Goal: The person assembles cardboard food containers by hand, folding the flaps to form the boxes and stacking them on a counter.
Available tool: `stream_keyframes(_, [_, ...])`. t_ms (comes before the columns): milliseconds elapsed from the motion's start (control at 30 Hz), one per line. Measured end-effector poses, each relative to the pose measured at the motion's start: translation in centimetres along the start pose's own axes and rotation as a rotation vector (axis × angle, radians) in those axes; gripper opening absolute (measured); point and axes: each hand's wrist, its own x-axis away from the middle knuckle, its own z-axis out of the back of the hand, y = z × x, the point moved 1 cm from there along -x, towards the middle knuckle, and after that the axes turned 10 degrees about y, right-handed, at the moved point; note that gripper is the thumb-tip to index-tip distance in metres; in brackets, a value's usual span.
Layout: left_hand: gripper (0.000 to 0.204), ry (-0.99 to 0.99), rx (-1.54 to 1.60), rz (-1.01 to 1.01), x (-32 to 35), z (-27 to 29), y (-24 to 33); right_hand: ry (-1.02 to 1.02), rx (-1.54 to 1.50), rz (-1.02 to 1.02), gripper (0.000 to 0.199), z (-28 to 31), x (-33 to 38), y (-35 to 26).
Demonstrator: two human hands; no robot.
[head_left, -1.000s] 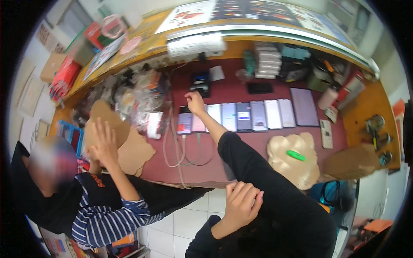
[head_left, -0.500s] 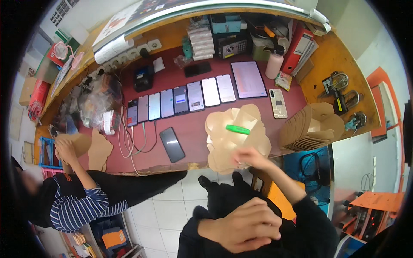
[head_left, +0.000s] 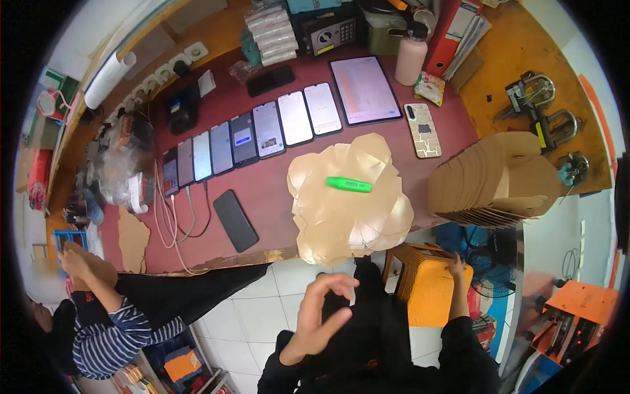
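My left hand hangs in front of my lap, below the table edge, with its fingers curved, the thumb apart and nothing in it. To the right, my right hand grips the corner of what looks like an orange stool beside the table; its fingers show only in part. On the table in front of me lies a loose pile of brown cardboard blanks, cut with rounded lobes. A green marker pen rests on top of it.
Several lit phones stand in a row beside a tablet. A dark phone lies nearer. Nested cardboard boxes sit at the right, with a pink bottle behind. At far left, a co-worker's hand holds cardboard.
My right hand has moved from the cardboard pile down and right to the orange stool. My left hand has risen and moved left, its fingers spreading. The view has shifted.
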Motion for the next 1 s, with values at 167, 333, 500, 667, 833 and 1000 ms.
stream_keyframes(167, [0.038,0.215,-0.051,0.383,5.3,4.7,-8.7,-0.121,0.132,0.001,0.058,2.1,1.2,-2.0])
stream_keyframes(333, [0.031,0.288,-0.083,0.427,8.5,7.9,-11.6,-0.078,0.176,0.115,0.066,0.3,2.8,1.0])
stream_keyframes(500, [0.029,0.225,-0.081,0.28,5.9,6.6,-11.4,-0.138,0.27,0.003,0.059,0.0,9.7,-2.9])
stream_keyframes(667, [0.023,0.177,-0.071,0.031,1.2,4.5,-8.1,-0.168,0.445,0.053,0.06,-1.4,14.5,-4.2])
stream_keyframes(833, [0.022,0.355,-0.141,-0.32,-1.3,5.4,-3.2,-0.172,0.522,0.241,0.064,-1.2,13.9,-2.3])
stream_keyframes(1000, [0.03,0.489,-0.095,-0.888,1.4,4.8,3.4,-0.306,0.437,0.335,0.059,-5.7,6.3,4.0])
